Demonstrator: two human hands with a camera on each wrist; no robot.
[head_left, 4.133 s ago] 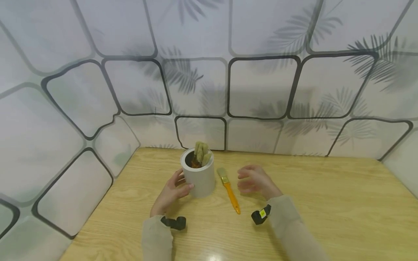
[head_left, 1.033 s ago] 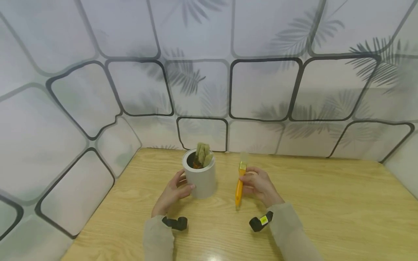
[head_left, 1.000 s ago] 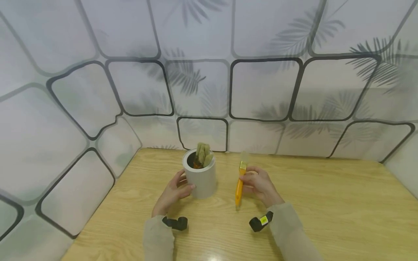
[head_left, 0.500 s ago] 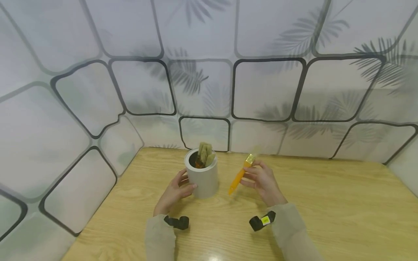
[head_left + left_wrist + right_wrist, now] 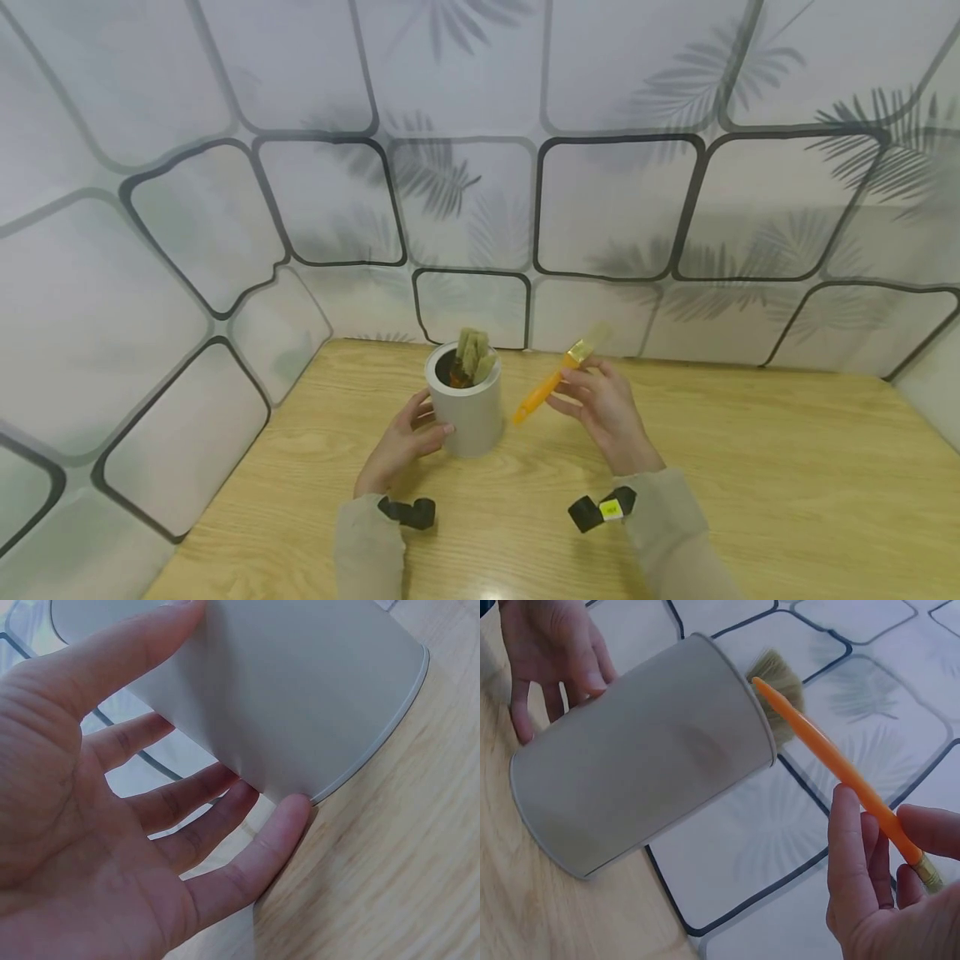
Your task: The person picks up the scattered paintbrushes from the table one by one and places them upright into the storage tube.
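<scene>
A light grey cylindrical can (image 5: pixel 474 423) stands upright on the wooden table, several pale brush heads (image 5: pixel 476 354) sticking out of its top. My left hand (image 5: pixel 395 447) holds the can's left side, thumb in front and fingers curved behind; the left wrist view shows fingertips against the wall (image 5: pixel 300 697) near its base. To the right, my right hand (image 5: pixel 611 412) pinches an orange-handled paintbrush (image 5: pixel 546 390) in the air. Its bristles tilt up and right, while the handle's end points down-left toward the can. In the right wrist view the orange handle (image 5: pixel 832 757) crosses in front of the can's bristles.
The wood-grain table (image 5: pixel 750 483) extends to both sides. Behind it rises a pale wall covering (image 5: pixel 607 208) with dark rounded outlines and leaf prints. A similar surface (image 5: pixel 97 317) closes the left side. Each wrist wears a small black camera.
My right hand has picked the paintbrush up off the table, raised it and tilted it, so the handle's end swings up and left toward the can. My left hand stays at the can.
</scene>
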